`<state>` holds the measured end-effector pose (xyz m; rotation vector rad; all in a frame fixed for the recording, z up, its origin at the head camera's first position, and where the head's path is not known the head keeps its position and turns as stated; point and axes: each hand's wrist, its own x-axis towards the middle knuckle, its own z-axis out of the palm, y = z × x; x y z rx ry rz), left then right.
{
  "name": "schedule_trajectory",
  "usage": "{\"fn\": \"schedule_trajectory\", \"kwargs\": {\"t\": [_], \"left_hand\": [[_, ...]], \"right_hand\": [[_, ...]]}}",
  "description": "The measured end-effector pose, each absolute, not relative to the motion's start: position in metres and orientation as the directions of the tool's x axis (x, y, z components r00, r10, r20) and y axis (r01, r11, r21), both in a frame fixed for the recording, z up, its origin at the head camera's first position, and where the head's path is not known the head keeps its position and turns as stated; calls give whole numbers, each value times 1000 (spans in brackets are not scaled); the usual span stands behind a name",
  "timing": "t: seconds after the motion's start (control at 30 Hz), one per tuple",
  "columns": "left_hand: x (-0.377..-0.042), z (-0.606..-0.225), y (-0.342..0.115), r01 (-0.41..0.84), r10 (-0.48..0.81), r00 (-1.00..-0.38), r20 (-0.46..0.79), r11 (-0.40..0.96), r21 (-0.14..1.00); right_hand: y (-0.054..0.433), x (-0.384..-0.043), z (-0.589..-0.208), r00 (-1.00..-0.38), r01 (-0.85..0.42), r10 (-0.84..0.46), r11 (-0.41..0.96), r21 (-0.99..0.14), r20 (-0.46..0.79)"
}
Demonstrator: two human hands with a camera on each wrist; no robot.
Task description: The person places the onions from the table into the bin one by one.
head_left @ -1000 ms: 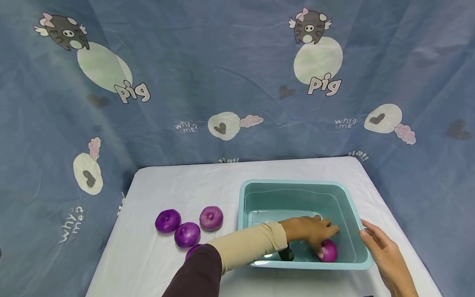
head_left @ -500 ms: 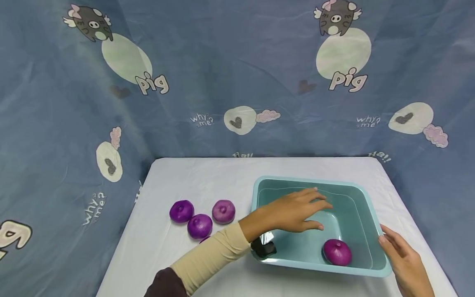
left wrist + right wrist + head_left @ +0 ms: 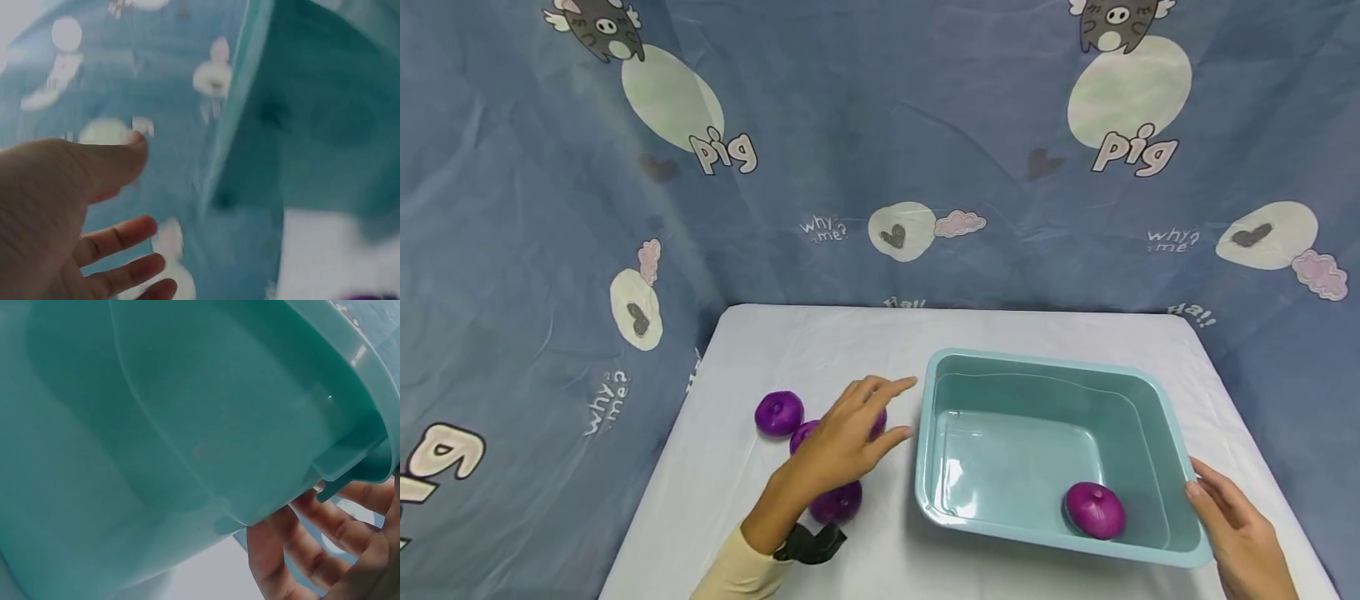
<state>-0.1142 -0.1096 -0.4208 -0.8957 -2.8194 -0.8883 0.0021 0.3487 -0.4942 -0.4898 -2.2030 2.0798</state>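
Observation:
In the head view, my left hand (image 3: 842,437) is over the purple onions on the left of the table, fingers spread, holding nothing. Beneath and beside it lie an onion (image 3: 778,414), one in front of the wrist (image 3: 837,502), and others partly hidden by the hand. My right hand (image 3: 1243,529) touches the outer right side of a teal plastic basin (image 3: 1037,521) near its rim, its fingers fairly straight. One purple onion (image 3: 1095,510) lies inside the basin, toward the near right. The right wrist view shows the fingertips (image 3: 265,547) against the basin's outer wall.
A white cloth (image 3: 820,342) covers the table. Behind and at the sides hangs a blue printed curtain (image 3: 820,125). A black strap piece (image 3: 811,544) is at my left wrist. The basin's left wall stands right of the left hand.
My left hand has let go of the onion in the basin, lifted out and moved left over the other onions. My right hand stays at the basin's side. The head view has shifted.

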Motion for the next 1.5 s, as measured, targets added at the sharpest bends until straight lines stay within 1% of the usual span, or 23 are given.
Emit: {"fn": "schedule_trajectory", "kwargs": {"t": [0.13, 0.23, 0.33, 0.43, 0.53, 0.67, 0.8, 0.9, 1.07, 1.27, 1.5], "left_hand": [[-98, -448, -146, 393, 389, -912, 132, 731, 559], [-84, -474, -163, 295, 322, -945, 58, 760, 579], [-69, -500, -172, 241, 294, -956, 6, 773, 587], [-56, -520, -174, 219, 289, -957, -30, 785, 580], [-47, -536, -175, 194, 270, -961, -54, 802, 565], [-40, -553, -176, 133, 211, -975, -69, 805, 578], [-36, -561, -177, 101, 167, -985, -53, 786, 610], [-35, -563, -176, 101, 155, -987, -33, 779, 618], [-35, -564, -175, 109, 150, -989, -16, 782, 614], [-36, -556, -176, 131, 174, -985, -6, 765, 630], [-45, -533, -179, 194, 239, -971, 17, 744, 640]], "right_hand": [[351, 6, -494, -937, 194, 301, 30, -981, -177], [352, 8, -494, -927, 209, 325, 36, -977, -186], [352, 9, -493, -923, 209, 337, 34, -977, -186], [352, 9, -492, -920, 214, 340, 27, -976, -193], [352, 9, -492, -915, 244, 340, 39, -969, -217], [351, 8, -494, -913, 264, 336, 56, -963, -231], [350, 7, -494, -916, 251, 335, 41, -967, -223], [349, 6, -495, -919, 235, 332, 27, -972, -213], [347, 5, -496, -915, 245, 341, 40, -969, -217], [347, 3, -498, -911, 259, 348, 72, -963, -219], [346, 3, -499, -912, 254, 346, 60, -965, -218]]}}
